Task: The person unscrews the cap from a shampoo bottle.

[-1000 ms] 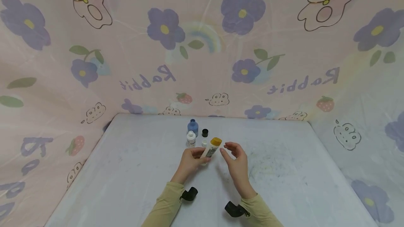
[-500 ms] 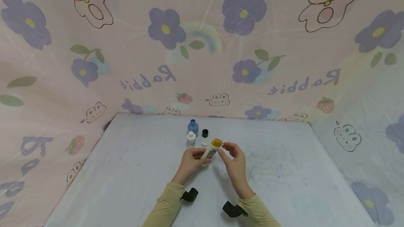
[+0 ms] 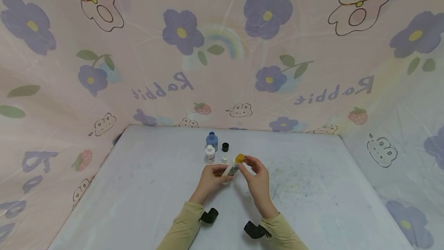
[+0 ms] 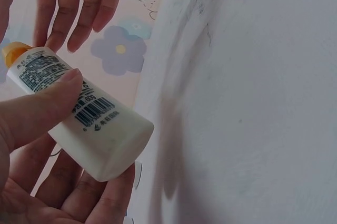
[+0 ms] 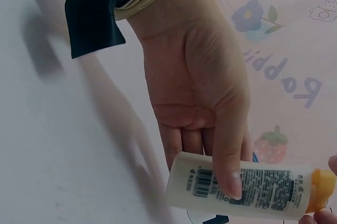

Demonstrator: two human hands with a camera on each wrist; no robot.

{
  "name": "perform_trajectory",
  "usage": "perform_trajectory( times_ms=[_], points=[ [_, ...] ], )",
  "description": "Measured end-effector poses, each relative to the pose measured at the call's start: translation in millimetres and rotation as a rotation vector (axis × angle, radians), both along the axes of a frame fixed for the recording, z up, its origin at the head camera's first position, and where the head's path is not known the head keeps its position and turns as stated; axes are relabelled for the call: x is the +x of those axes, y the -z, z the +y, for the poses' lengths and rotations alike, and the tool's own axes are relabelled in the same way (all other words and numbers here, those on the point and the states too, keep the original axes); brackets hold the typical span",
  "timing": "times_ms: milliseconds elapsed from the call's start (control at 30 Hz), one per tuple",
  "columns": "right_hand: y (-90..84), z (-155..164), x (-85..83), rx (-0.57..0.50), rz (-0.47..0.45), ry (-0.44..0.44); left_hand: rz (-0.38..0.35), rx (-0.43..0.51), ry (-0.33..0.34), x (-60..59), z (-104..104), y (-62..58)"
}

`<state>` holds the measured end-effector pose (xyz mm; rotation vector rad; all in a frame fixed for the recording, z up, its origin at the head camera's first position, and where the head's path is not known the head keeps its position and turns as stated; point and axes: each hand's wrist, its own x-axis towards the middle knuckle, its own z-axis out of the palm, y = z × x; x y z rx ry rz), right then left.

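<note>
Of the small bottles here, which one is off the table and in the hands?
The white bottle with the orange cap. The left hand holds its body while the right hand pinches the cap. The blue bottle and the small white bottle stand untouched on the table.

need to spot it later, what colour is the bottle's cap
Orange-yellow cap on a white bottle; right wrist view shows it best.
</note>
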<state>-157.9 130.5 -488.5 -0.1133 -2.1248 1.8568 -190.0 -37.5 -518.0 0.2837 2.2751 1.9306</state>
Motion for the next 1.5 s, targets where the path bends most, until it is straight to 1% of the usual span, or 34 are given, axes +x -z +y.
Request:
perform_trajectory(
  times_ms=[100,200,367,467,567,833,1200,1300,1333,1400,1467,1500],
  points=[
    [0.8,0.3,-1.4,0.004,0.011,0.002,0.001,0.005,0.006,0.3,1.2,-0.2],
    [-2.5,0.0,-1.2,0.008,0.003,-0.004,-0.009,0.011,0.013,1.1,2.3,-1.3],
    [-21.3,-3.5,5.9,-0.007,0.006,-0.025,-0.022,0.038,0.040,1.7,4.4,-2.6],
    [-32.2,-6.5,10.8,0.003,0.006,-0.026,-0.021,0.049,0.050,1.7,5.9,-1.9],
    [-35.3,-7.6,11.8,0.004,-0.004,-0.022,-0.026,0.040,0.048,2.0,6.9,-0.9],
    [-33.8,-4.8,10.6,-0.054,0.002,-0.062,-0.021,0.032,0.041,3.3,8.1,0.0],
    [-33.9,-2.8,11.9,-0.015,0.023,-0.083,-0.024,0.023,0.046,1.9,8.0,-2.6],
    [-33.4,-2.1,12.1,-0.029,0.029,-0.099,-0.032,0.016,0.046,1.8,7.6,-3.3],
    [-31.7,-1.5,11.4,-0.042,0.031,-0.108,-0.032,0.016,0.045,2.0,7.4,-3.6],
    [-23.1,0.2,7.3,-0.056,0.041,-0.118,-0.034,0.016,0.041,2.5,7.1,-4.9],
    [-13.7,1.3,2.8,-0.068,0.051,-0.116,-0.020,0.021,0.041,6.6,6.4,-14.3],
    [-9.5,1.6,0.5,-0.072,0.054,-0.110,-0.015,0.022,0.037,6.8,6.1,-14.6]
  ],
)
